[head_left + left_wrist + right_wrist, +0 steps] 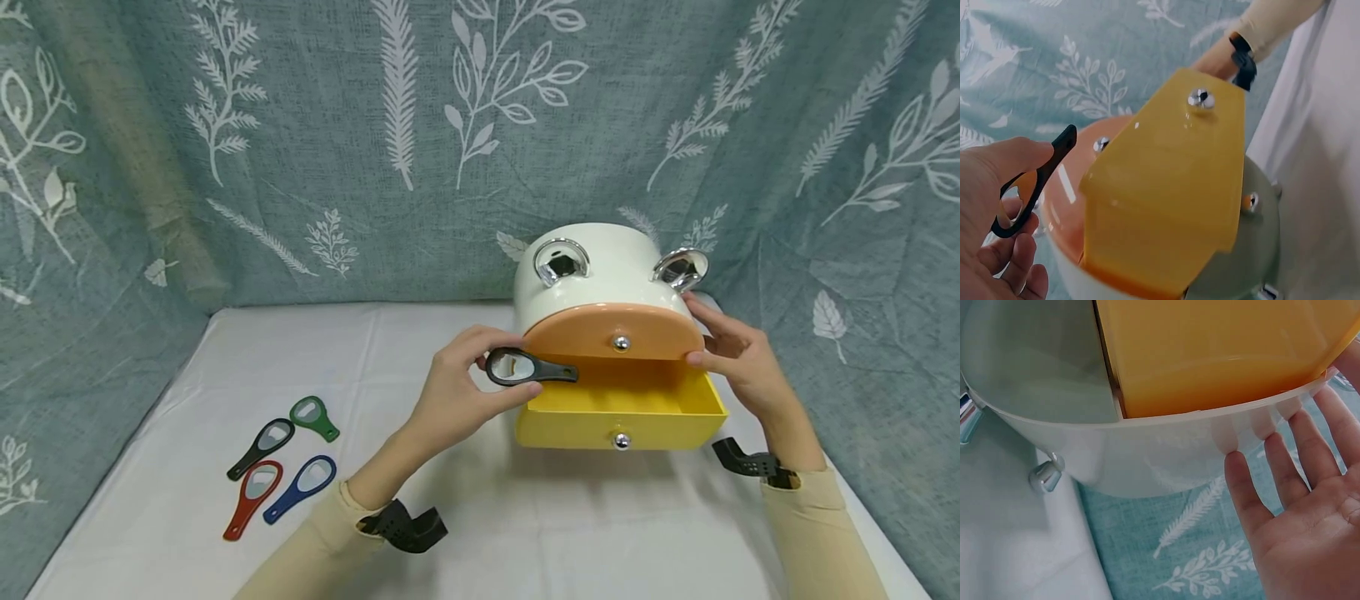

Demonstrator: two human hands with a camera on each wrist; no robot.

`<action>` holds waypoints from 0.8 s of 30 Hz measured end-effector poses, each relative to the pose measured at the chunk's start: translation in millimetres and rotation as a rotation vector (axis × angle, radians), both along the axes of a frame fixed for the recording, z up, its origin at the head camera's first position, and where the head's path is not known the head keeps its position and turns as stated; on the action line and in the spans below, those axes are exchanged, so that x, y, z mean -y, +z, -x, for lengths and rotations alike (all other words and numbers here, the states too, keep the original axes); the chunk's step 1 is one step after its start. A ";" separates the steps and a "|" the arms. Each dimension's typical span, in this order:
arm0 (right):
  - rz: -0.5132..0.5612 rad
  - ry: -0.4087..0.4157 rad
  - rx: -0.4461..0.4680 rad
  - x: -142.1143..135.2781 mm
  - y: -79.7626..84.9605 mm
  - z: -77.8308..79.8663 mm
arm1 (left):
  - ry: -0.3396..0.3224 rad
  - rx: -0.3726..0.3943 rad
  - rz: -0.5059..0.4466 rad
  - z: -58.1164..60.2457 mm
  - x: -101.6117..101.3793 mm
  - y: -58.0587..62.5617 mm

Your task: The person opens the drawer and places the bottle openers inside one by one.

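My left hand (468,382) pinches a small black magnifying glass (557,372) between thumb and fingers. It is held level at the left of the pulled-out yellow drawer (621,430), its handle pointing right over the drawer's opening. In the left wrist view, the black magnifying glass (1051,164) overlaps the orange upper drawer front (1063,181). My right hand (742,358) steadies the right side of the white rounded cabinet (600,271), thumb near the front edge. In the right wrist view, straight fingertips (1235,464) touch the cabinet's glossy wall (1166,450).
On the white cloth (465,517) at left lie several magnifying glasses: a green one (321,423), a black one (252,457), a red one (243,510) and a blue one (288,500). Two round chrome pieces (562,262) stick out from the cabinet top. A patterned curtain (337,150) hangs behind.
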State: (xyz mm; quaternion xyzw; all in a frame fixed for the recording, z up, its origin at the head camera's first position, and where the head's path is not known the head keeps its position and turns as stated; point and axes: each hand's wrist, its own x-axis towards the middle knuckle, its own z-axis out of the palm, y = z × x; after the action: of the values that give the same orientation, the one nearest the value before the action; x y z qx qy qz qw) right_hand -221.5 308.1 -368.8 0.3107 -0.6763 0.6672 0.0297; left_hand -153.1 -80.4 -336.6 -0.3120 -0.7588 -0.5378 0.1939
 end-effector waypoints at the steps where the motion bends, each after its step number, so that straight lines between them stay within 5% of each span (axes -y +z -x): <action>1: 0.001 0.001 -0.002 -0.4 0.1 -0.1 | -0.007 -0.004 0.003 1.4 -4.4 0.5; 15: -0.002 -0.004 0.006 -0.7 -0.4 2.3 | -0.007 -0.024 0.082 8.4 -37.2 1.3; 24: -0.001 -0.001 0.007 -3.0 -3.1 3.3 | 0.057 -0.058 0.133 0.4 -34.1 -0.3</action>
State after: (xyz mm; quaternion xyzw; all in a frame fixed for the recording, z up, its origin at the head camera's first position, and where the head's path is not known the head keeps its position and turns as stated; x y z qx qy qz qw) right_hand -224.8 311.0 -371.8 0.3078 -0.6769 0.6680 0.0274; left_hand -153.5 -46.3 -336.9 -0.3180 -0.7954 -0.4712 0.2100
